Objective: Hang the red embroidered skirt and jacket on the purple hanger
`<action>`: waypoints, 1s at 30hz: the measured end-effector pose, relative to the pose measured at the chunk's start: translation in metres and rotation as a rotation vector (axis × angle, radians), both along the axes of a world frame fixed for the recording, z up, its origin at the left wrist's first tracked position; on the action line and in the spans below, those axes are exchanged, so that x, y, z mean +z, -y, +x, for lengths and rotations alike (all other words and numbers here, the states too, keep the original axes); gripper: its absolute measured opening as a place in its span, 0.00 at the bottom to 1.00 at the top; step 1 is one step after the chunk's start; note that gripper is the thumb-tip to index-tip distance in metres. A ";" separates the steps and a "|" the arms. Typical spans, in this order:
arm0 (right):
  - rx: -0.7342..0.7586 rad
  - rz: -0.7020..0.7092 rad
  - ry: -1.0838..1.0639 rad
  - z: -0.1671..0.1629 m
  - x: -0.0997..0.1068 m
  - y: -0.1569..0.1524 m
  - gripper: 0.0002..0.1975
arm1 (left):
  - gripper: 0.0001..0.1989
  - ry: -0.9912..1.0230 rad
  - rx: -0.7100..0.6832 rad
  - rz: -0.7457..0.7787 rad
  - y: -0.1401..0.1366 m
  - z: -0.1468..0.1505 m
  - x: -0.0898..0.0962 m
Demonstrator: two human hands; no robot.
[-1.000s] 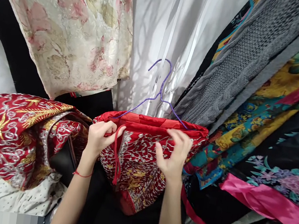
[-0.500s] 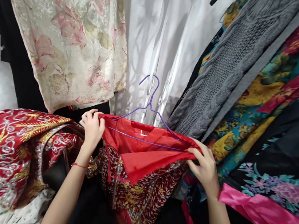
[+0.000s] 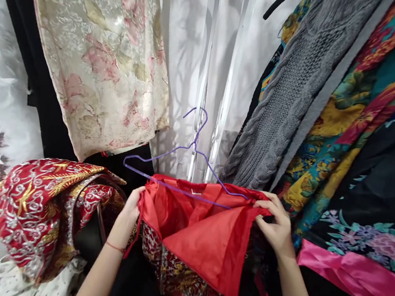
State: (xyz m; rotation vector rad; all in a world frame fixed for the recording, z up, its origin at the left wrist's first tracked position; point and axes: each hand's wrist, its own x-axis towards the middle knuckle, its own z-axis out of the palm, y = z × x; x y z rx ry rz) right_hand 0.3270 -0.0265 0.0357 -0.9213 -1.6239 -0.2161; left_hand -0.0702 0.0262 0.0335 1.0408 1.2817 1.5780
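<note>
Both hands hold a red-lined garment (image 3: pixel 201 226) by its top edge. Its outer side is dark red with gold and silver embroidery. My left hand (image 3: pixel 135 202) is closed on the left corner, its fingertips partly hidden by the cloth. My right hand (image 3: pixel 276 219) pinches the right corner between thumb and fingers. A purple wire hanger (image 3: pixel 194 142) stands above the garment. The hanger's right end lies inside the garment's opening near my right hand, while its left end sticks out free above my left hand. A small white label shows on the lining.
A red embroidered piece (image 3: pixel 29 208) sits at the left, over white dotted cloth (image 3: pixel 38 277). Cream floral fabric (image 3: pixel 102 67) hangs at upper left. White metal bars (image 3: pixel 205 71) rise behind the hanger. On the right hang a grey cable-knit garment (image 3: pixel 302 74), bright floral cloth (image 3: pixel 334 132) and a pink band (image 3: pixel 351 275).
The garment's left corner has come off the hanger's left end, which now shows outside. Both hands have moved lower with the garment, and a red lining flap hangs open in front.
</note>
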 end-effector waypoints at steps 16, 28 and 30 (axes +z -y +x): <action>-0.236 -0.514 -0.396 -0.019 -0.028 0.127 0.17 | 0.34 -1.054 -0.250 -0.148 0.132 0.040 0.041; 0.025 -0.677 0.031 -0.097 0.010 0.210 0.14 | 0.56 -1.381 -0.310 0.262 0.247 0.141 0.016; 0.013 -0.611 0.011 -0.096 0.009 0.207 0.16 | 0.50 -1.411 -0.204 0.231 0.236 0.136 0.014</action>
